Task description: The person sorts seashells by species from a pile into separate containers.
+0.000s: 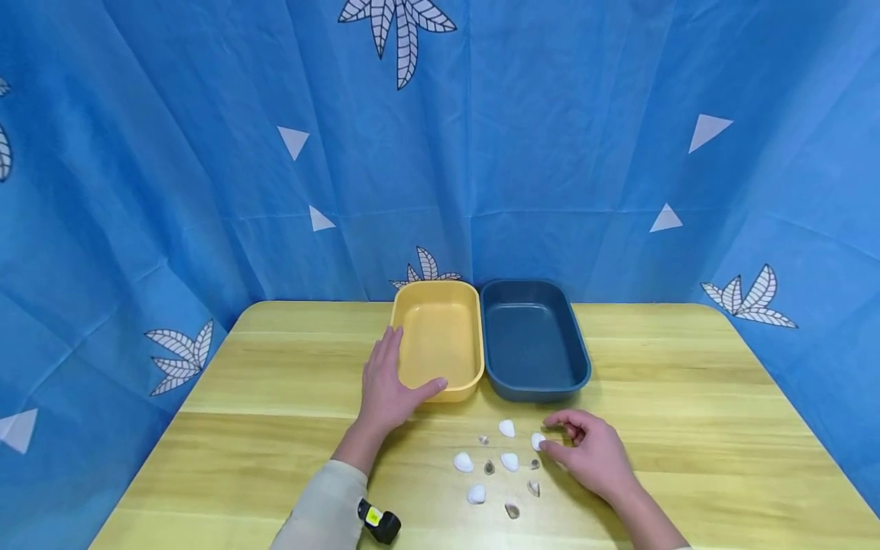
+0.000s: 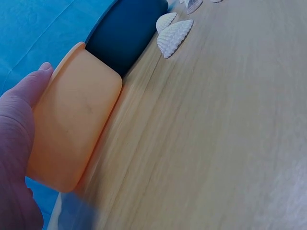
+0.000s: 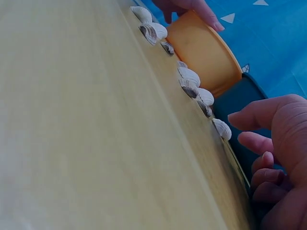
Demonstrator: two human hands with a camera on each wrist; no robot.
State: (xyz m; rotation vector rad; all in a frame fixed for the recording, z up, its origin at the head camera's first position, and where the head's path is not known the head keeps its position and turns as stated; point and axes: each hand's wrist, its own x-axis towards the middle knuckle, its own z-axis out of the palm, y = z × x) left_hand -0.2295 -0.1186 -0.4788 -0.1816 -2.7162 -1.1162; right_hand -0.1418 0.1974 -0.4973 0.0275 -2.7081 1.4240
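My left hand (image 1: 388, 389) rests at the near left corner of a yellow plastic bin (image 1: 440, 336), fingers along its left side. The thumb lies straight at its front rim; the left wrist view shows that thumb against the bin's outer wall. Beside a white seashell (image 1: 538, 441) is my right hand (image 1: 590, 452), fingers relaxed and bent. In the right wrist view its thumb tip is close by the white ribbed seashell (image 3: 222, 129), with a gap between thumb and fingers. Several other white seashells (image 1: 509, 461) and smaller brownish seashells (image 1: 512, 510) lie scattered on the table to its left.
A dark blue bin (image 1: 529, 336) stands right against the yellow one, toward the table's back edge. The wooden table (image 1: 687, 428) extends to both sides. Behind it hangs a blue patterned curtain (image 1: 536, 153). A black strap device (image 1: 380, 522) sits on the left forearm.
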